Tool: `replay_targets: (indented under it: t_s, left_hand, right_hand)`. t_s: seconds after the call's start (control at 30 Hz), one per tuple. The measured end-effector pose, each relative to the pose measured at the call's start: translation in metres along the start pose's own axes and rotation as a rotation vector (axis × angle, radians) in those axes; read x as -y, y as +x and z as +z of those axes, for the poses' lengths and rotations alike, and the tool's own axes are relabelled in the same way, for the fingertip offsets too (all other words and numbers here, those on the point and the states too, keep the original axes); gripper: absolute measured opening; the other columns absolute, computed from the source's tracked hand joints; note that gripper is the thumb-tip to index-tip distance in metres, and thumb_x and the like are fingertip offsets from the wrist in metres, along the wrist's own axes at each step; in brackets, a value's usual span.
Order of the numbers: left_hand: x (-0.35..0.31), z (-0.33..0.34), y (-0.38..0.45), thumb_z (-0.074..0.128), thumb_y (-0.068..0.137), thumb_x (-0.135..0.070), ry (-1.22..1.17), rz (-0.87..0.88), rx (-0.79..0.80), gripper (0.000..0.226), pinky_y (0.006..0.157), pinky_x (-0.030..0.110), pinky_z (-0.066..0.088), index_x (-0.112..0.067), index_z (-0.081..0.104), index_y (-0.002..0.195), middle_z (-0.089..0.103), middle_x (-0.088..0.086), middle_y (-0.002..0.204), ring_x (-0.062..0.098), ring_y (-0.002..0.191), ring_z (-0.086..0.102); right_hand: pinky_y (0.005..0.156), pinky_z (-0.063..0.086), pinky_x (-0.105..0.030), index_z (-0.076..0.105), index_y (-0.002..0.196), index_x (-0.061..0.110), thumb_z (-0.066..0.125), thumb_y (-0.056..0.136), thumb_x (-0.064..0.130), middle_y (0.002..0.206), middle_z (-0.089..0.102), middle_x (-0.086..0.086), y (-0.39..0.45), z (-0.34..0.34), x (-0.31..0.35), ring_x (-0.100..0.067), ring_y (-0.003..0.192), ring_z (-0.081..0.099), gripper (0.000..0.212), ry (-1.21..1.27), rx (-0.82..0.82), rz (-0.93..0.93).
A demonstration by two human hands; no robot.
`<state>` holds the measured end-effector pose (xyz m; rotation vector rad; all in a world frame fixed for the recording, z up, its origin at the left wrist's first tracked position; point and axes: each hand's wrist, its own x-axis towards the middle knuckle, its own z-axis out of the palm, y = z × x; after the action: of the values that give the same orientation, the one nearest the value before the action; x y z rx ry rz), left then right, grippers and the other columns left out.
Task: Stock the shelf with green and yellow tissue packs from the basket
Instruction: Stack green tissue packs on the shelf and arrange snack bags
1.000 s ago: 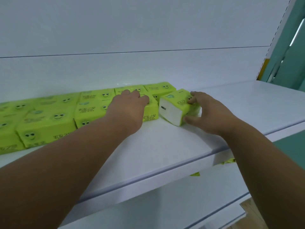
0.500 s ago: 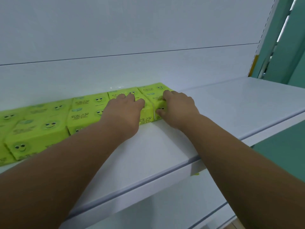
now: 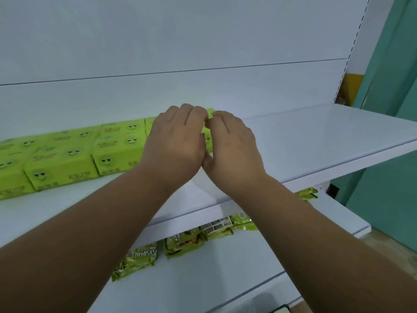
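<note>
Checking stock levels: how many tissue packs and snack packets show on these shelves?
Lime-green smiley-face tissue packs: at least 8 showing, some hidden
Green foil snack packets: about 5
Total: about 13

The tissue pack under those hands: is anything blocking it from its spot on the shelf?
Nothing visible does. Both the left hand and right hand rest on the tissue pack, already at the row's right end on the shelf.
</note>
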<state>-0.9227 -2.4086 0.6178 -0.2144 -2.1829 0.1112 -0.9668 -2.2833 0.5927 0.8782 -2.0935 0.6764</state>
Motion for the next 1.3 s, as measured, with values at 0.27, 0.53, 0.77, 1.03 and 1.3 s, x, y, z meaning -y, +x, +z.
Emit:
replay_targets:
  t_s: [0.27,0.53,0.77,1.03,1.3]
  left_hand:
    - [-0.144,-0.021,-0.059,0.058,0.082,0.005,-0.195,-0.007,-0.153,0.027,0.083,0.046,0.047,0.002,0.063,0.109,0.066,0.016,0.105,0.037,0.092,0.06]
    - [-0.303,0.015,-0.152,0.055,0.078,0.008,-0.424,-0.177,0.138,0.028,0.08,0.046,0.047,0.006,0.064,0.105,0.065,0.019,0.099,0.039,0.089,0.06]
    - [-0.364,0.074,-0.272,0.06,0.076,0.012,-0.595,-0.367,0.486,0.031,0.081,0.046,0.047,0.005,0.063,0.105,0.064,0.018,0.101,0.039,0.091,0.06]
    - [-0.395,0.188,-0.463,0.068,0.079,0.001,-0.666,-0.509,0.906,0.029,0.081,0.044,0.05,0.001,0.061,0.107,0.063,0.017,0.103,0.037,0.093,0.061]
    - [-0.427,0.306,-0.608,0.057,0.08,-0.006,-0.672,-0.551,1.151,0.04,0.086,0.047,0.046,-0.004,0.056,0.12,0.06,0.015,0.115,0.037,0.101,0.057]
  right_hand:
    - [0.092,0.045,-0.049,0.066,0.106,-0.001,0.064,0.081,0.003,0.121,0.062,-0.017,-0.111,-0.093,-0.035,-0.036,0.114,0.057,0.025,0.207,-0.145,0.017]
    - [0.085,0.046,-0.048,0.063,0.101,-0.009,0.062,0.084,-0.005,0.106,0.062,-0.023,-0.277,-0.128,-0.107,-0.039,0.099,0.059,0.017,0.378,0.077,0.156]
    - [0.083,0.045,-0.046,0.061,0.102,-0.002,0.064,0.079,0.001,0.104,0.059,-0.018,-0.423,-0.089,-0.135,-0.035,0.097,0.056,0.024,0.403,0.398,0.384]
    - [0.076,0.038,-0.025,0.059,0.106,0.003,0.071,0.078,0.012,0.105,0.056,-0.012,-0.621,0.024,-0.165,-0.023,0.095,0.052,0.032,0.352,0.661,0.707]
    - [0.083,0.041,-0.03,0.053,0.12,0.01,0.071,0.08,0.017,0.118,0.053,-0.006,-0.765,0.139,-0.194,-0.025,0.108,0.054,0.044,0.325,0.897,1.036]
